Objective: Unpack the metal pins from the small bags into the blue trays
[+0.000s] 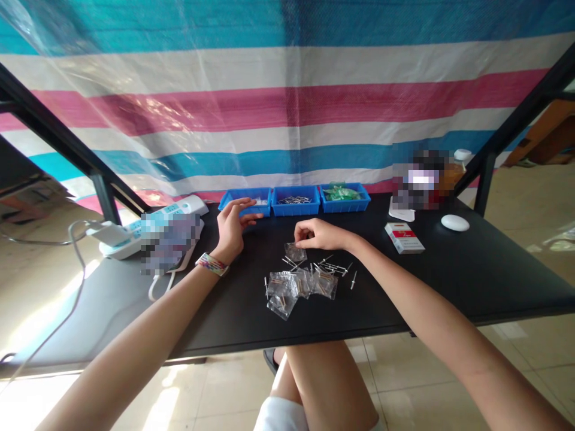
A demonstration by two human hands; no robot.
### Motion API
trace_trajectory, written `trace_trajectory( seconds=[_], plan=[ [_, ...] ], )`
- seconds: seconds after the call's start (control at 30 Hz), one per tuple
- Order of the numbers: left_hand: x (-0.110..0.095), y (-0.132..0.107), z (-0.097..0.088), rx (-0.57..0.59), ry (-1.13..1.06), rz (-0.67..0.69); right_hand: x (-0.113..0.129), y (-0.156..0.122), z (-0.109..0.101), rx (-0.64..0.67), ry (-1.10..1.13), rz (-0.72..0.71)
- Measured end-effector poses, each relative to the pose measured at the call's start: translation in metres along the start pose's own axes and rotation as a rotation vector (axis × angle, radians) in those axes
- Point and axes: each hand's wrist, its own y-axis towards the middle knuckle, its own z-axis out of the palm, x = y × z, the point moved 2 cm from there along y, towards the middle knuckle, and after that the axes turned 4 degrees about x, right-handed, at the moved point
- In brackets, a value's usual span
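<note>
Clear sachets (282, 305) number five, seemingly, though some overlap; the right hand (318, 233) pinches one, the left hand (230, 231) spreads loosely by three blue bins (296, 208).

Right grip (317, 233) pinches a packet (296, 253); left grip (231, 230) at blue tray (266, 209).

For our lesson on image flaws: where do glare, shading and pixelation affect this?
All in the head view: sunlight overexposes patches of tiled floor at lower left; glare streaks the striped plastic sheet at left; a darker vertical band shades its middle; pixelation covers areas by the power strip and at back right.
</note>
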Motion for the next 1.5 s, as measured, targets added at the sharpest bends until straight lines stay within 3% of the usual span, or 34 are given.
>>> trace_trajectory(
  seconds=[0.13, 0.4, 0.53, 0.77, 0.9, 1.03, 1.27, 1.43, 1.5],
  plan=[
    [-0.001, -0.003, 0.003, 0.08, 0.032, 0.021, -0.002, -0.001, -0.005, -0.09, 0.223, -0.013],
    [0.001, -0.021, 0.02, 0.654, 0.217, -0.031, -0.003, 0.004, 0.004, -0.358, 0.387, -0.001],
    [0.002, -0.03, 0.027, 0.781, 0.274, -0.049, -0.004, 0.008, 0.014, -0.394, 0.483, -0.005],
    [-0.001, -0.031, 0.027, 0.699, 0.252, 0.001, -0.002, 0.009, 0.022, -0.415, 0.499, -0.011],
    [-0.002, -0.031, 0.025, 0.728, 0.329, 0.013, 0.003, 0.008, 0.023, -0.483, 0.399, -0.078],
    [0.0, -0.032, 0.024, 0.789, 0.249, -0.095, 0.007, 0.004, 0.023, -0.545, 0.263, -0.152],
    [0.001, -0.03, 0.026, 0.726, 0.195, -0.124, 0.006, 0.002, 0.022, -0.544, -0.035, -0.26],
    [-0.002, -0.024, 0.022, 0.583, 0.159, -0.027, 0.01, -0.001, 0.021, -0.592, 0.024, -0.178],
    [-0.001, -0.019, 0.018, 0.463, 0.137, 0.023, 0.014, -0.003, 0.021, -0.518, 0.017, -0.148]
  ],
)
